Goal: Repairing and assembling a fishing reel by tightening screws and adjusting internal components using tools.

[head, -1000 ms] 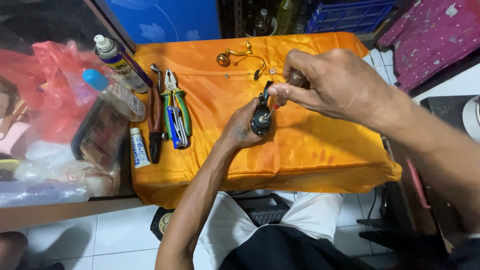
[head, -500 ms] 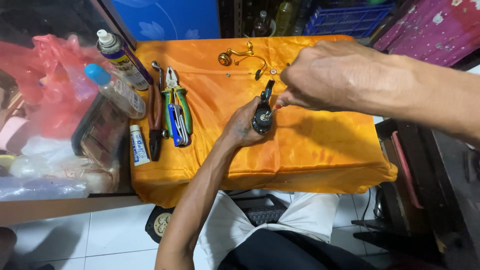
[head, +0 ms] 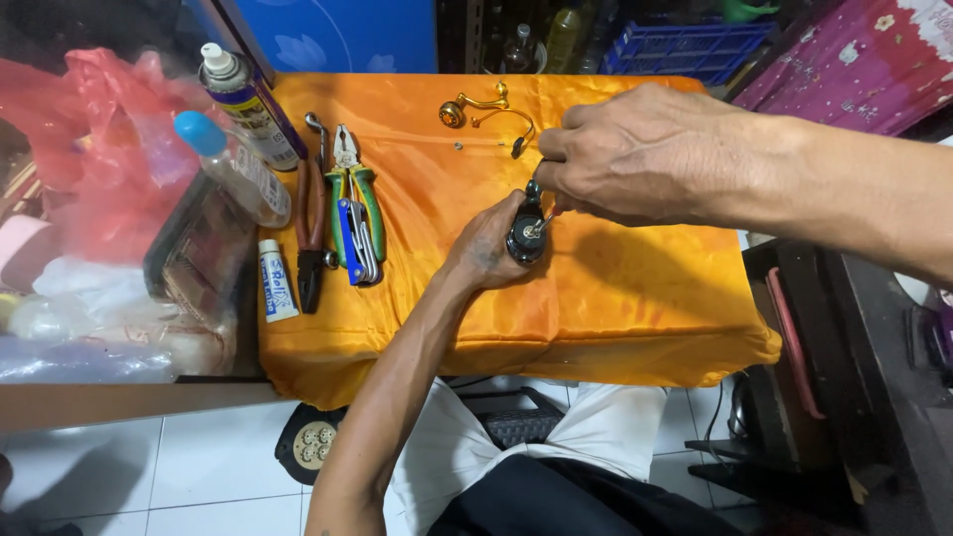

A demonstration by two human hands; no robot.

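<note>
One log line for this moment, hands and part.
left hand: grips black round part | right hand: pinches thin tool into it | surface: orange cloth

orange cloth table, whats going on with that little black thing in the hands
A person steadies a small round black mechanical part on the orange cloth with the left hand, while the right hand pinches a thin tool into its top. Green-handled pliers, a spray can, a small white tube and a gold handle piece lie nearby on the cloth.
</note>
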